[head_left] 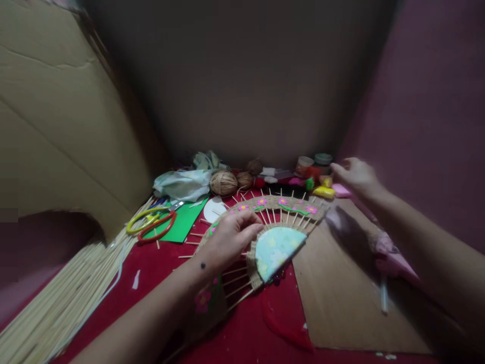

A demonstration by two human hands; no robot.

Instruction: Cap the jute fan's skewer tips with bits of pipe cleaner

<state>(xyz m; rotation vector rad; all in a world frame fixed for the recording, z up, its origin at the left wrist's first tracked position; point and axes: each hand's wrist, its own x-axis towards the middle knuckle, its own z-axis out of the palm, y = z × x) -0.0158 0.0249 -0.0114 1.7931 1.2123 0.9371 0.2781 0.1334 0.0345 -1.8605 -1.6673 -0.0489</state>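
Note:
A half-round fan (278,203) of thin sticks and woven twine lies tilted on the red cloth, decorated with pink flowers and green vines. Pale blue floral fabric (278,250) covers its inner half-disc. My left hand (237,232) lies across the fan's left part, thumb and fingers curled together at the sticks and hiding part of the twine band. Raised at the back right, my right hand (356,174) is beside small jars and a yellow clay packet (324,192). Its fingers are pinched together; whatever they may hold is too small to make out.
Orange and yellow scissors (159,225) lie on a green sheet (185,220) at left, near long thin sticks (71,298). Twine balls (223,182) and crumpled fabric (185,183) line the back. Right are cardboard (352,303) and a pink glue gun (394,260).

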